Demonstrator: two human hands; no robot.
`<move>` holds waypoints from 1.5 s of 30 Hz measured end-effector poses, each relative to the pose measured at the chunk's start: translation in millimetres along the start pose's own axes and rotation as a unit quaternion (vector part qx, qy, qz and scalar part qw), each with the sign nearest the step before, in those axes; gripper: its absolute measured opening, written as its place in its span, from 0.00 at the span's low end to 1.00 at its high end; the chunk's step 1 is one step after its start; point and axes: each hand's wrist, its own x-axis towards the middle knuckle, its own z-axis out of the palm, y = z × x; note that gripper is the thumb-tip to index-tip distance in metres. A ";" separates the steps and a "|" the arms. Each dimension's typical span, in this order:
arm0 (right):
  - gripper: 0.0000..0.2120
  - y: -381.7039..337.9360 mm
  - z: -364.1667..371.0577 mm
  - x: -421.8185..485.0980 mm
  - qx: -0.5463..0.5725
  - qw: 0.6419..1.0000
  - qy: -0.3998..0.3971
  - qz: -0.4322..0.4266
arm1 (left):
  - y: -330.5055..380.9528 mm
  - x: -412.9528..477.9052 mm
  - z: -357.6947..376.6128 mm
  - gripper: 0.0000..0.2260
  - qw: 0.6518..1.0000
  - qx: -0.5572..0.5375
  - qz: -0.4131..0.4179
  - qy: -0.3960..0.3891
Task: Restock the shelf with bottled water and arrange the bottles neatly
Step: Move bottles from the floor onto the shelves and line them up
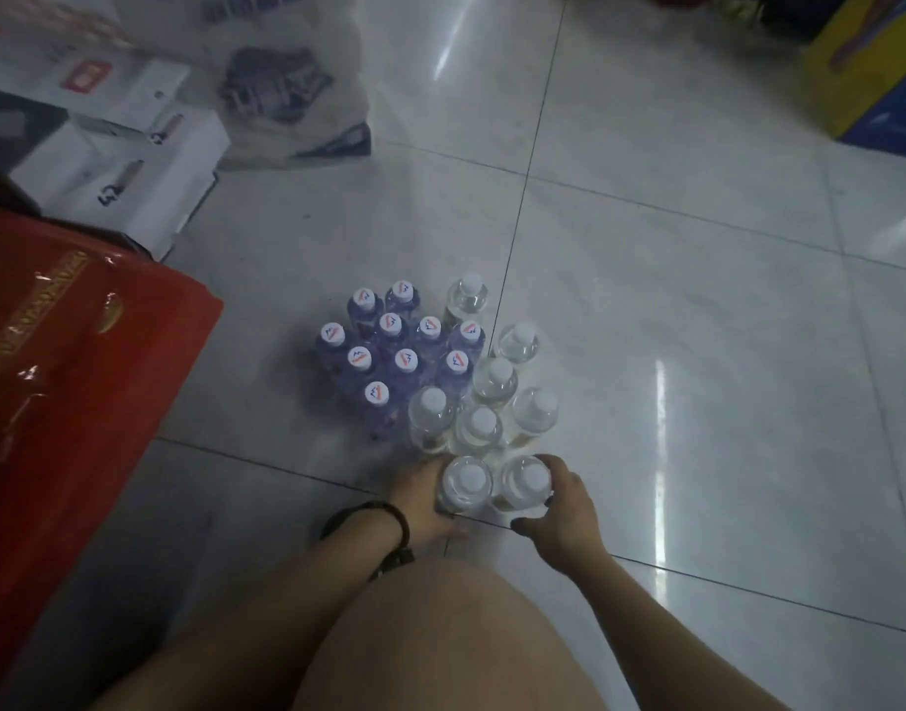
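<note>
Water bottles stand upright in a cluster on the tiled floor. Several purple-tinted bottles [389, 346] with printed white caps fill the left part. Several clear bottles [497, 382] with plain white caps stand to their right and nearer me. My left hand [422, 500] wraps the nearest clear bottle [465, 484] from the left. My right hand [561, 515] grips the clear bottle beside it [527, 482] from the right. Both bottles rest on the floor, touching each other. No shelf is in view.
A red carton [71, 382] lies close on the left. White boxes [127, 161] and a plastic-wrapped pack [292, 94] sit at the back left. A yellow and blue box [872, 69] stands at the far right. My bare knee [440, 638] is below the hands.
</note>
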 end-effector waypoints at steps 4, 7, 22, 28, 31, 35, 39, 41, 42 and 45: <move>0.36 3.2 13.3 7.8 0.044 0.999 -0.001 0.006 | 0.2 9.0 14.9 0.23 0.998 -0.056 -0.014 0.020; 0.36 2.0 16.6 8.3 0.082 0.996 0.002 -0.016 | -9.1 5.5 15.6 0.26 0.998 -0.060 -0.002 0.033; 0.27 -183.2 -52.9 -87.2 0.346 0.907 -0.060 -0.233 | 24.0 -147.8 -120.4 0.26 0.897 -0.374 0.088 0.218; 0.21 -297.6 -86.6 -173.9 0.400 0.842 -0.192 -0.306 | 71.3 -268.7 -191.1 0.41 0.833 -0.432 0.087 0.336; 0.18 -347.0 -95.2 -217.4 0.367 0.817 -0.266 -0.356 | 78.8 -336.6 -215.0 0.33 0.808 -0.437 0.102 0.382; 0.26 -406.9 -99.3 -272.8 0.301 0.771 -0.398 -0.396 | 79.4 -432.3 -239.9 0.27 0.765 -0.422 0.102 0.476; 0.24 -463.0 -93.2 -335.7 0.192 0.696 -0.483 -0.496 | 68.8 -523.6 -258.3 0.21 0.713 -0.410 0.097 0.560; 0.22 -489.9 -81.9 -373.0 0.165 0.672 -0.475 -0.544 | 61.0 -565.3 -264.2 0.16 0.696 -0.401 0.089 0.589; 0.21 -503.1 -75.0 -392.3 0.159 0.667 -0.461 -0.563 | 56.2 -584.8 -265.8 0.16 0.686 -0.402 0.085 0.601; 0.23 -544.9 -50.9 -442.9 0.192 0.651 -0.444 -0.585 | 53.3 -645.9 -270.6 0.21 0.637 -0.400 0.085 0.653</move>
